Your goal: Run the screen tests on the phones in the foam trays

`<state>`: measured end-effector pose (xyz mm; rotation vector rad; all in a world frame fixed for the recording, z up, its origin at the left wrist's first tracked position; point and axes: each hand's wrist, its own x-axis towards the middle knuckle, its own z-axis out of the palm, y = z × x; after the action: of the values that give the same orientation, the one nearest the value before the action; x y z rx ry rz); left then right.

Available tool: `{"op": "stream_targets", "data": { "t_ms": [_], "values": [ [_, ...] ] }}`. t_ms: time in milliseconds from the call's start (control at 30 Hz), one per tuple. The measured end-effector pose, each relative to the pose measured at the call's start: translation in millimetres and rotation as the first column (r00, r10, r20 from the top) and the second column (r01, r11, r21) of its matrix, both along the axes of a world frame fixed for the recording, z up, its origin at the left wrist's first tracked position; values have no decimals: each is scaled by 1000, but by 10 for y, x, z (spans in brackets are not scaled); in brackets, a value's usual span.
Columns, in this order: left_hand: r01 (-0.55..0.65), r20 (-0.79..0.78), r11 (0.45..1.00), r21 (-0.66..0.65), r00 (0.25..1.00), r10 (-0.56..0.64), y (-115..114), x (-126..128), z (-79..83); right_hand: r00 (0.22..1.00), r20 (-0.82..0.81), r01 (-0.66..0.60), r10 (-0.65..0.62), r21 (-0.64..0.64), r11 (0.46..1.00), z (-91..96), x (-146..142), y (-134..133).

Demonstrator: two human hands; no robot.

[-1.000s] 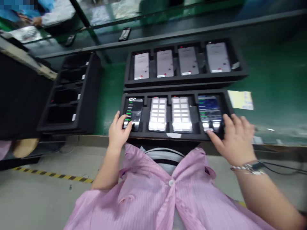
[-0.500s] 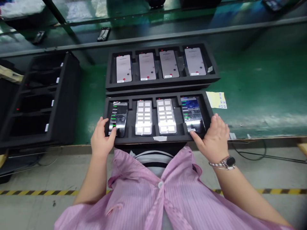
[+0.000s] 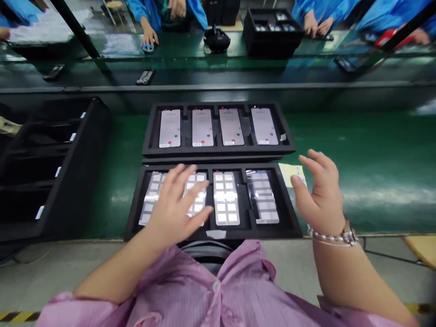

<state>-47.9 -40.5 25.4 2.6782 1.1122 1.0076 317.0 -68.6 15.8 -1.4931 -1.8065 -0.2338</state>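
Black foam tray (image 3: 269, 231) lies directly under my left hand (image 3: 177, 206), fingers spread, holding nothing; I cannot tell whether they touch the grid-printed sheets (image 3: 225, 198) below them. My right hand (image 3: 322, 193) is open and empty, just right of that tray, beside a yellow note (image 3: 291, 175). Ahead of both hands, a second foam tray (image 3: 218, 152) holds four phones (image 3: 202, 127) in a row on the green tabletop (image 3: 374, 150). Blue sleeves (image 3: 143, 11) show well beyond.
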Motion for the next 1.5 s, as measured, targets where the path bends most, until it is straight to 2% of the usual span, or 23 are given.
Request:
{"op": "stream_targets", "data": {
  "t_ms": [67, 133, 167, 233, 300, 367, 433, 500, 567, 667, 733, 800, 933, 1033, 1200, 1367, 1500],
  "values": [
    [119, 6, 992, 34, 993, -119, 120, 426, 76, 1000, 9, -27, 27, 31, 999, 136, 56, 465],
    [196, 26, 980, 33, 980, -197, 217, 759, 22, 1000, 9, -14, 14, 2, 1000, 181, 109, 913],
    [206, 17, 979, -7, 978, -206, 256, 871, -44, 1000, 6, 3, -3, -35, 999, 170, 139, 1106],
    [199, -15, 976, -86, 980, -200, 324, 972, -206, 999, 2, 34, -34, -102, 994, 92, 202, 1385],
    [157, -14, 980, -126, 987, -160, 397, 929, -337, 999, 0, 53, -53, -137, 989, -30, 259, 1508],
    [66, 45, 991, -120, 997, -61, 492, 798, -383, 998, -1, 60, -61, -145, 988, -153, 281, 1502],
    [-72, 114, 991, -112, 990, 85, 609, 642, -346, 999, 13, 39, -38, -134, 990, -236, 248, 1432],
    [-206, 125, 970, -129, 967, 222, 740, 505, -271, 999, 36, -25, 29, -111, 993, -260, 158, 1357],
    [-303, 71, 937, -173, 945, 318, 881, 404, -206, 992, 45, -109, 114, -105, 988, -237, 25, 1314],
    [-381, -65, 899, -218, 924, 376, 1103, 297, -173, 978, 47, -196, 205, -149, 969, -189, -186, 1328],
    [-405, -125, 893, -196, 914, 387, 1245, 220, -190, 975, 38, -209, 219, -174, 962, -187, -284, 1371],
    [-454, -125, 877, -159, 890, 438, 1365, 115, -223, 981, 12, -191, 196, -172, 967, -215, -331, 1413],
    [-584, -76, 798, -145, 811, 580, 1492, -141, -280, 991, -38, -134, 130, -126, 983, -294, -322, 1440],
    [-611, -83, 777, -154, 791, 606, 1501, -242, -290, 992, -70, -110, 103, -112, 988, -315, -312, 1430],
    [-572, -139, 811, -122, 819, 557, 1490, -210, -287, 990, -32, -140, 137, -133, 981, -302, -350, 1441],
    [-564, -173, 816, -125, 823, 542, 1492, -204, -302, 983, 72, -160, 171, -143, 977, -326, -398, 1454],
    [-555, -183, 821, -135, 828, 530, 1480, -228, -304, 983, 66, -159, 172, -165, 973, -329, -431, 1425]
  ]
}}
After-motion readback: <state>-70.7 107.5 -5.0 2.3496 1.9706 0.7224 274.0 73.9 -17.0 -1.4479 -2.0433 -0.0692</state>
